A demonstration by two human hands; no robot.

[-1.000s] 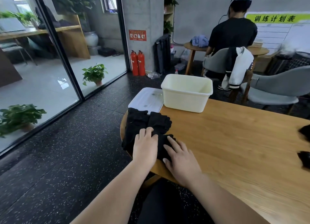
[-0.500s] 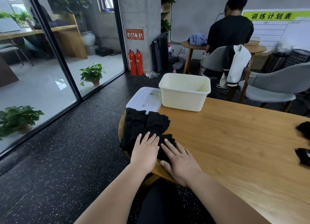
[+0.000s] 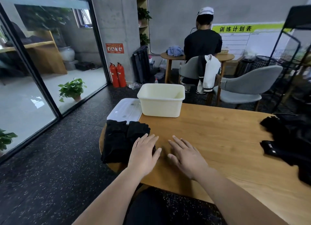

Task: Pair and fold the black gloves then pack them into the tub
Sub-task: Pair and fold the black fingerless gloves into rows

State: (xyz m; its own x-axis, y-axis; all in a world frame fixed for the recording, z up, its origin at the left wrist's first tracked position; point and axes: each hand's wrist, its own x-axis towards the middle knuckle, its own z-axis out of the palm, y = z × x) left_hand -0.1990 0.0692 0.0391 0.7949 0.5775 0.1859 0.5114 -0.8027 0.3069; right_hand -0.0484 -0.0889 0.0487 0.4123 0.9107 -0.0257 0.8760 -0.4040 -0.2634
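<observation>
- A potted plant (image 3: 72,90) stands behind the glass wall at the far left, and two red fire extinguishers (image 3: 117,75) stand on the floor against the concrete pillar.
- A pile of folded black gloves (image 3: 117,140) lies at the rounded left end of the wooden worktop (image 3: 218,137), its left edge hanging a little over the rim.
- A clear plastic lid (image 3: 124,108) lies flat just behind the pile, its near edge touching the gloves.
- The left hand (image 3: 143,155) lies palm down on the near right corner of the folded pile. Its fingers are straight and held close together, gripping nothing, with the tips reaching past the fabric over bare wood.
- The cream tub (image 3: 161,105) sits upright at the far edge of the worktop, just right of the lid and touching it. No gloves show inside it from this angle.
- The right hand (image 3: 186,155) is palm down over bare wood just beside the left hand, fingers straight and slightly spread, holding nothing. Whether it presses the wood I cannot tell.
- Beyond the tub a person (image 3: 202,44) sits with their back turned at another round table, and a grey chair (image 3: 244,90) stands to the right.
- A heap of loose black gloves (image 3: 294,140) lies at the right edge of the worktop, well apart from both hands.
</observation>
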